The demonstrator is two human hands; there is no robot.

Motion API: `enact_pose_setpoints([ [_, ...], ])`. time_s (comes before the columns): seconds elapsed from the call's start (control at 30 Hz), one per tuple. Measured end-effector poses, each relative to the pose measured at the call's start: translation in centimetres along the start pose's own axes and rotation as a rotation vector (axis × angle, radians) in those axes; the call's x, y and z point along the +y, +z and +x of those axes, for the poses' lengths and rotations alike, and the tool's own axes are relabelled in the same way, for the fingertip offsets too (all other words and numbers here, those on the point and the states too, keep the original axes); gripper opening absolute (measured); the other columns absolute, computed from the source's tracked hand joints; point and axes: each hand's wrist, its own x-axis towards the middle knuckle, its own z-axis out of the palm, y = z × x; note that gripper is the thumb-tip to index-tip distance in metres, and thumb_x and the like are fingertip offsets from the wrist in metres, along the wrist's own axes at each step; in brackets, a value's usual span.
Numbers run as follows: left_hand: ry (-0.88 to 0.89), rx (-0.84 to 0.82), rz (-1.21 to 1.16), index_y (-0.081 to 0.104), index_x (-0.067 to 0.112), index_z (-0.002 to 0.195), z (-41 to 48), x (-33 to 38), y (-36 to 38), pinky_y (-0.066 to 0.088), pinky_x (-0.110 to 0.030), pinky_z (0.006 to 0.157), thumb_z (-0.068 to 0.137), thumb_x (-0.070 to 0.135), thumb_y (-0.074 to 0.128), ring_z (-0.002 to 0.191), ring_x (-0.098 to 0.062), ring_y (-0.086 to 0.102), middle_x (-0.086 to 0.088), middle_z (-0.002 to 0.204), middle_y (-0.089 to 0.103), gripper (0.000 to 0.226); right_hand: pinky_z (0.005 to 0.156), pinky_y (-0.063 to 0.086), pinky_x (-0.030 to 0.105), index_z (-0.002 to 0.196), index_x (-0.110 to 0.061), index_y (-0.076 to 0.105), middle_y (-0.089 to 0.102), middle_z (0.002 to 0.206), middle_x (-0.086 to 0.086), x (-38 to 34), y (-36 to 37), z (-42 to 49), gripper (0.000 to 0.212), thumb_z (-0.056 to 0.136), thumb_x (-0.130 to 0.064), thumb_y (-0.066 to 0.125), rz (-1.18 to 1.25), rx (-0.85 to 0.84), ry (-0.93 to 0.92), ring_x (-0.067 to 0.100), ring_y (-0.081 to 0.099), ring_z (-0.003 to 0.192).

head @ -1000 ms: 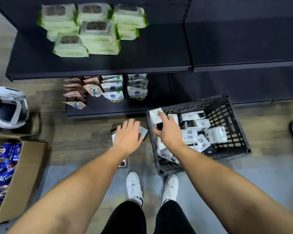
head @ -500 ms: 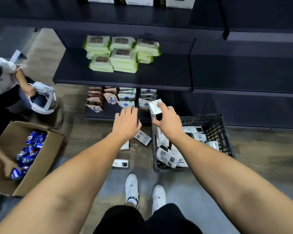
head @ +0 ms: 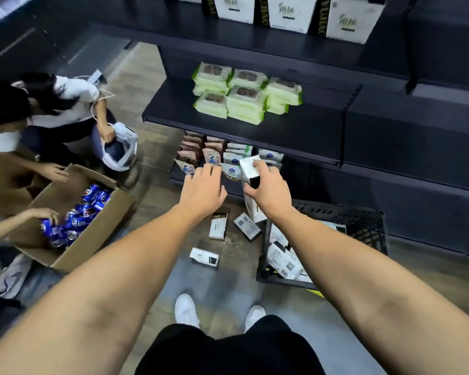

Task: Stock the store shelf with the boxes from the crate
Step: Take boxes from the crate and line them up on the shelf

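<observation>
Right hand (head: pixel 268 190), centre frame, fingers curled round white box (head: pixel 249 169), held above floor just left of crate. Left hand (head: pixel 202 190) beside it, fingers relaxed, holding nothing. Black crate (head: pixel 368 223) right of centre, more boxes (head: pixel 283 262) inside. Three loose boxes (head: pixel 218 226) on floor below hands. Dark shelf (head: pixel 309 125) above: green packs (head: pixel 244 97) mid level, pouches (head: pixel 211 155) lowest level, large white cartons (head: pixel 290 12) top. Cardboard box (head: pixel 92 239) of blue cans (head: pixel 84 209) lower left.
</observation>
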Motion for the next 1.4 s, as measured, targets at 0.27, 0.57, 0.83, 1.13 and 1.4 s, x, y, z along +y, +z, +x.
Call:
enact_pose_setpoints([
  [0.27,0.071,0.032,0.017,0.046,0.015,0.130,1.5,-7.4,-1.9,0.040,-0.045,0.092,0.093,0.034,0.050,0.117,-0.029,0.049,-0.008,0.129,0.050,0.042,0.069,0.044,0.037,0.133,-0.025,0.042,0.053,0.115,0.011,-6.5,2.8,1.6,0.053,0.087,-0.039,0.066,-0.032,0.053,0.069,0.035,0.059,0.091],
  [0.57,0.261,0.023,0.046,0.047,0.015,0.128,4.0,-14.7,-4.1,0.042,-0.045,0.092,0.093,0.035,0.052,0.117,-0.029,0.049,-0.007,0.128,0.050,0.041,0.068,0.043,0.036,0.134,-0.026,0.043,0.052,0.118,0.011,-12.5,4.6,1.8,0.055,0.086,-0.037,0.067,-0.002,0.191,0.217,0.035,0.058,0.090],
  [0.83,0.433,-0.023,0.054,0.044,0.016,0.130,7.1,-12.0,-4.8,0.041,-0.046,0.093,0.092,0.036,0.052,0.120,-0.030,0.048,-0.007,0.130,0.047,0.043,0.065,0.039,0.035,0.136,-0.026,0.042,0.051,0.118,0.009,-11.5,3.4,1.2,0.054,0.089,-0.039,0.065,0.014,0.276,0.361,0.027,0.048,0.077],
  [1.13,0.542,-0.028,0.068,0.043,0.017,0.132,11.7,-7.6,-4.7,0.042,-0.044,0.093,0.094,0.035,0.050,0.120,-0.029,0.048,-0.006,0.131,0.047,0.043,0.061,0.042,0.034,0.135,-0.025,0.041,0.051,0.112,0.009,-7.7,2.3,4.1,0.051,0.091,-0.039,0.063,-0.019,0.310,0.453,0.027,0.051,0.071],
  [1.4,0.492,-0.011,0.083,0.041,0.017,0.136,16.7,-10.0,-7.2,0.042,-0.045,0.095,0.095,0.036,0.048,0.122,-0.029,0.045,-0.006,0.134,0.046,0.045,0.060,0.044,0.035,0.136,-0.025,0.042,0.051,0.115,0.010,-10.1,0.9,9.5,0.053,0.090,-0.039,0.063,-0.005,0.305,0.388,0.028,0.053,0.073],
])
